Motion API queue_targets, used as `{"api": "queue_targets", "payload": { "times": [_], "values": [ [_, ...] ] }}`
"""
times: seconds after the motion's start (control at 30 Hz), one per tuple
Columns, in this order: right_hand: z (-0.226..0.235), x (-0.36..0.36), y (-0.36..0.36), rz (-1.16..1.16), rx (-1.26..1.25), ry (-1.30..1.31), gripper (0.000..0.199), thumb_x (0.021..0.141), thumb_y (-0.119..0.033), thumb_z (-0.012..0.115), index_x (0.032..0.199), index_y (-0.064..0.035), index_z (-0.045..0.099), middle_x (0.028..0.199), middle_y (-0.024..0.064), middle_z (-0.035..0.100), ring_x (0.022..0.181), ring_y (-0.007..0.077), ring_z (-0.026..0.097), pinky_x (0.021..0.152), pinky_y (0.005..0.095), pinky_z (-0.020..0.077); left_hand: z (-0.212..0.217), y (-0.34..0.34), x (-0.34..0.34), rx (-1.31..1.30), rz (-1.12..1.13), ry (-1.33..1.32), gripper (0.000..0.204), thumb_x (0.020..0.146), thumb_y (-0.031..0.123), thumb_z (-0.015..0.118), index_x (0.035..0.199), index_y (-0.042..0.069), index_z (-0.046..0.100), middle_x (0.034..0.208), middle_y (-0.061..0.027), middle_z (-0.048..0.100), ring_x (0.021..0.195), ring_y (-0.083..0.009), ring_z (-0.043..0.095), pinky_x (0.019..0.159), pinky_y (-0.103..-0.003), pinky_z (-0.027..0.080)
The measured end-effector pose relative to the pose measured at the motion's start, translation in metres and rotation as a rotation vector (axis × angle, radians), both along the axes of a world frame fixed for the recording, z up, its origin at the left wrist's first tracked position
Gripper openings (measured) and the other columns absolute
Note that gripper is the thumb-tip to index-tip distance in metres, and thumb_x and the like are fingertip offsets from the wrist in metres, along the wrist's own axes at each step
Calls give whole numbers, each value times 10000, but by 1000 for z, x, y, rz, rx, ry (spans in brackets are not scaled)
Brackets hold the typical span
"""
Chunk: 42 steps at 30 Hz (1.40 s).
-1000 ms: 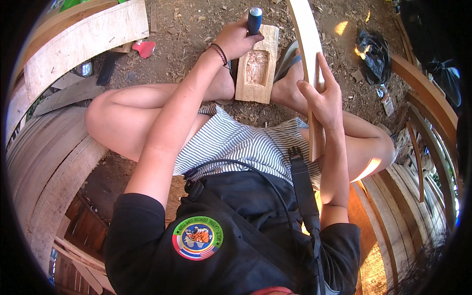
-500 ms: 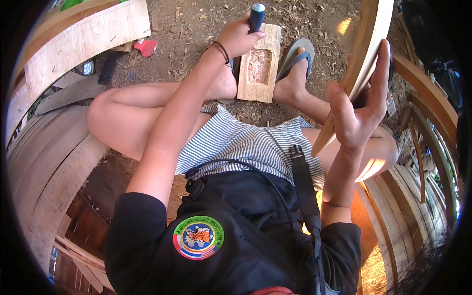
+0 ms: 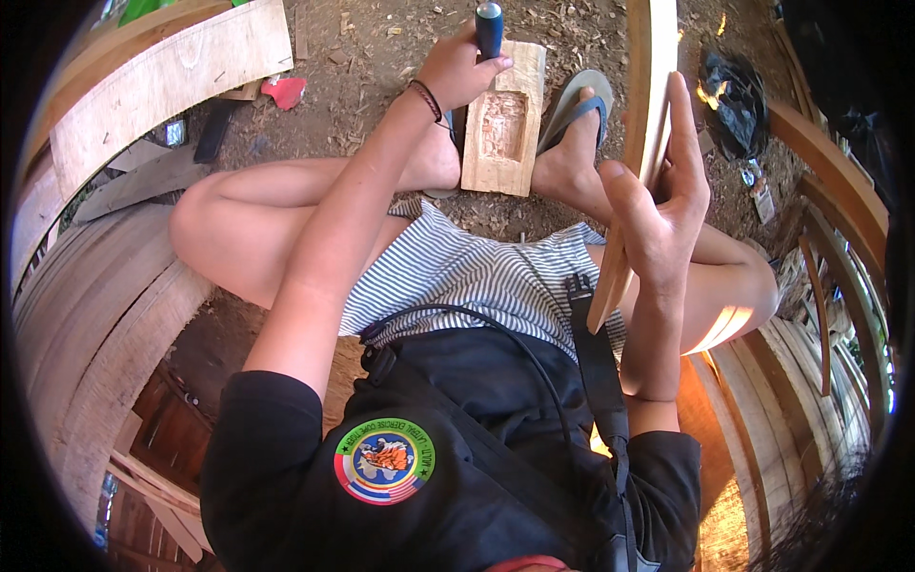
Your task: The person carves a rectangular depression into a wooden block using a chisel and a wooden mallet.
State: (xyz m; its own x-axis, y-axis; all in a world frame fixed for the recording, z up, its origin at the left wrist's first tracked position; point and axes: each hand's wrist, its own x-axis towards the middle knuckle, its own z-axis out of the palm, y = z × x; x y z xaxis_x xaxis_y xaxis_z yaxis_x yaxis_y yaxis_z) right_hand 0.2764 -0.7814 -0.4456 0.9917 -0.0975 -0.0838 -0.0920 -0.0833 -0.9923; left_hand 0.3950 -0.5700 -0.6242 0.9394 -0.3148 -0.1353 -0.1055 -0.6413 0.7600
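My left hand [image 3: 457, 71] is closed around the upright blue handle of a chisel [image 3: 489, 30], over the far left part of a wooden block [image 3: 500, 179]; the blade is hidden. A rough rectangular recess [image 3: 500, 126] is cut into the block, which lies on the ground between my feet. On the right, my right hand [image 3: 667, 205] grips a long wooden bar [image 3: 645, 105] between thumb and fingers, with the index finger stretched along it. The bar slants from beside my lap up past the top edge of the picture, apart from the block.
Wood chips cover the dirt ground [image 3: 391, 29]. Curved planks [image 3: 172, 86] with nails stand at the left, near a red scrap [image 3: 283, 92]. Black plastic [image 3: 734, 105] and a curved timber [image 3: 839, 172] lie at the right. My sandaled foot [image 3: 575, 143] is close beside the block.
My right hand and the wooden bar have swung left, toward the block, and the bar stands steeper, uncovering the black plastic. My left hand and the chisel have shifted very slightly left.
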Motion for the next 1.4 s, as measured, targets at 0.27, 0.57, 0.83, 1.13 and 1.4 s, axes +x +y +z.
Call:
{"api": "queue_targets", "payload": {
  "times": [0.27,0.57,0.83,1.13,1.4],
  "values": [
    [0,-1,-1,40,-69,23,879,725,-44,673,1503,100,290,1273,201,588,1058,191,620,910,299,507,-4,0,0,13,-22,17,346,877,366,736,1008,50,683,929,-135,722,891,-249,703,817,-380,543],
    [49,24,-20,-187,-415,-316,793,716,-69,663,1474,-5,440,1071,158,667,680,128,605,593,245,491,0,-4,17,59,-77,112,375,867,391,731,1047,65,685,943,-138,721,888,-274,702,825,-400,539],
    [-2,33,-19,232,-825,15,823,651,-269,723,1431,-86,536,1013,218,676,920,312,693,848,419,548,-11,-11,12,27,-112,-70,506,869,345,691,1275,79,550,972,-220,708,908,-370,701,823,-457,551],
    [-4,37,-11,349,-1099,60,819,630,-147,744,1426,-129,554,814,102,629,765,293,675,753,359,555,-6,-7,13,7,-120,17,339,888,322,679,1078,41,675,1073,-211,701,1012,-312,681,921,-404,514],
    [-12,26,-9,332,-1069,15,670,695,-328,718,1335,-187,581,937,157,639,844,294,668,730,409,535,-27,-3,23,31,-198,-91,510,837,325,730,1260,90,569,1048,-207,702,1001,-328,692,877,-424,538]
  ]
}}
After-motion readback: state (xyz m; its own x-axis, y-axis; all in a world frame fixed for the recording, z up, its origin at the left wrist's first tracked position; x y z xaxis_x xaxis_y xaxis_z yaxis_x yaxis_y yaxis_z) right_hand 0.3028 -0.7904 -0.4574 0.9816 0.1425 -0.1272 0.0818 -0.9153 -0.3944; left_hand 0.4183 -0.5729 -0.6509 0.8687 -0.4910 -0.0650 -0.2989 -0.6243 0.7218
